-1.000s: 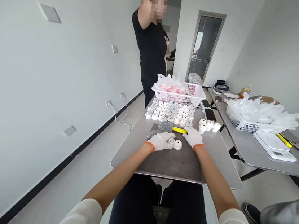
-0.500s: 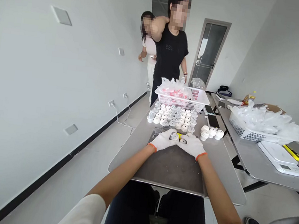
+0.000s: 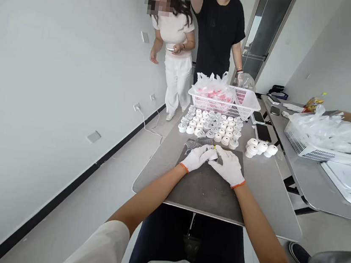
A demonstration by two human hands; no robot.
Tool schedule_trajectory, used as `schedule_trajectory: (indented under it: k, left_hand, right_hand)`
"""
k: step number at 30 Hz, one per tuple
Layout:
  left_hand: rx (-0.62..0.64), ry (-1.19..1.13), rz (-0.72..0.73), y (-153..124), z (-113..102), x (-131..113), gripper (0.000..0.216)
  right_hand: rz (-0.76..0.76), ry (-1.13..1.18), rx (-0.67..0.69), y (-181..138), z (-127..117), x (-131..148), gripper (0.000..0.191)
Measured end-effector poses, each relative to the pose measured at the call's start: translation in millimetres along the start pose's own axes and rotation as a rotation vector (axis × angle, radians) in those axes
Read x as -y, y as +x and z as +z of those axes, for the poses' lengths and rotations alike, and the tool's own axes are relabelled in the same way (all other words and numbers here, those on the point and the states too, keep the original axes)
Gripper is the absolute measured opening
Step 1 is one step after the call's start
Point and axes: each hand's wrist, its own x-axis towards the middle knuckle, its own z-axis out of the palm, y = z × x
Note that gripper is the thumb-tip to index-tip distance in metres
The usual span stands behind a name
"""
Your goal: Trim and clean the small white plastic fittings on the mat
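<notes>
My left hand (image 3: 198,157) and my right hand (image 3: 229,167) wear white knit gloves with orange cuffs. They meet over a dark mat (image 3: 208,193), closed around a small white round part (image 3: 214,156) that their fingers mostly cover. Something yellow (image 3: 224,149) peeks out behind the right fingers. Beside the left fingertips lies a crumpled grey clear wrap (image 3: 193,145). Past the hands stand rows of white round parts (image 3: 218,137), some with grey wrapping on top. Several more white round parts (image 3: 262,147) form a group on the right.
A white basket (image 3: 252,101) of clear bags with pink contents stands behind the rows. Phones (image 3: 262,133) lie to its right. The side table holds another basket (image 3: 307,148) of bags and a white scale (image 3: 345,182). Two people (image 3: 181,34) stand beyond; a leg shows lower right.
My hands have closed together, and the two round pieces seen between them before are now mostly covered. My view has tilted down. The person in light clothes is nearer.
</notes>
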Motion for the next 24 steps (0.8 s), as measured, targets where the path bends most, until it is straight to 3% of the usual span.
schedule_trajectory:
  k: [9,18,24]
  left_hand:
    - [-0.01,0.001,-0.097,2.8,0.9,-3.3,0.039]
    - [-0.035,-0.191,-0.025,0.3,6.4,0.0,0.038]
    - [-0.026,-0.285,0.023,-0.3,9.9,3.2,0.045]
  right_hand:
    - [0.169,0.193,-0.069,-1.1,-0.8,1.6,0.065]
    - [0.209,0.533,-0.06,-7.4,-20.4,5.3,0.061]
    - [0.279,1.034,-0.056,-1.1,-11.6,-1.7,0.063]
